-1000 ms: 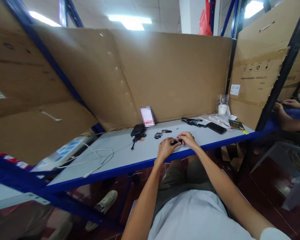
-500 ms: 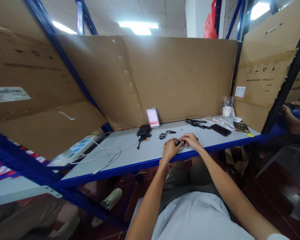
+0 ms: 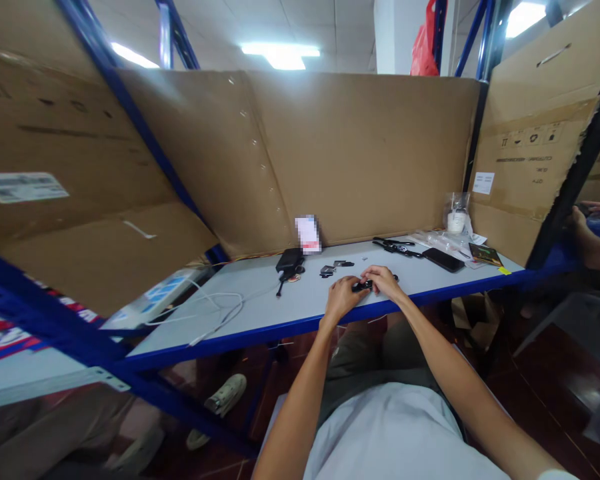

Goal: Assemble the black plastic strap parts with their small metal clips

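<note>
Close to the front edge of the grey tabletop [image 3: 260,300], my left hand [image 3: 343,297] is closed on one end of a small, narrow black piece [image 3: 363,286]. Its exact kind is too small to make out. My right hand [image 3: 381,280] is pinched over the same piece, fingertips on its upper side, and a dark end pokes out past the knuckles. Just beyond my hands lie several small flat black parts [image 3: 336,268]. A tiny light bit [image 3: 365,258] sits farther back.
A black adapter-like box [image 3: 290,260] and white cables [image 3: 225,303] lie left, beside a power strip [image 3: 155,297]. Black watch-like straps [image 3: 397,247], a phone [image 3: 443,260], plastic bags and a white bottle [image 3: 456,221] are right. Cardboard walls [image 3: 370,147] enclose the table. Another person's hand [image 3: 593,223] shows far right.
The view has shifted slightly. Both hands stay in the same place on the black piece, with a little more of it showing between the fingers.
</note>
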Demonstrator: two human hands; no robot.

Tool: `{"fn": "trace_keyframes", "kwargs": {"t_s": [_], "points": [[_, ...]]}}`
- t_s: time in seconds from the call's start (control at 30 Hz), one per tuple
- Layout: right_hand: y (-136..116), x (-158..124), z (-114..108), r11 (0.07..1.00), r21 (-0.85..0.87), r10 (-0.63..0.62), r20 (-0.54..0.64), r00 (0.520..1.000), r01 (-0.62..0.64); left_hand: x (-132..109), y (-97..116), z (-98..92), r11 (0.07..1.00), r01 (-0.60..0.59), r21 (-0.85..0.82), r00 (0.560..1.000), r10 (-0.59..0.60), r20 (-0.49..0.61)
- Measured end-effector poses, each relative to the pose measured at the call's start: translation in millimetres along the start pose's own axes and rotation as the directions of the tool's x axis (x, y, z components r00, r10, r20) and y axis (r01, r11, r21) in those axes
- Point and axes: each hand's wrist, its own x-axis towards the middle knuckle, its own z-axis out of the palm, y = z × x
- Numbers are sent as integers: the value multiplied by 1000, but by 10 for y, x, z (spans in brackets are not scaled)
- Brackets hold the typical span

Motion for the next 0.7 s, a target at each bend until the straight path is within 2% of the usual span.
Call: {"fn": "trace_keyframes", "kwargs": {"t_s": [0.3,0.57,0.7], "points": [[24,-17,-3,999,-43,-7,-69,998,4,-4,-20,27,1000,-22,-16,999,21,-29],[102,29,-39,1000,-14,-4,-149,989,2,-10,-12,11,999,-35,-16,999,34,-28],[95,10,-57,1000,5,-12,-135,991,12,-1,-28,20,999,-38,-9,999,37,-19]]}}
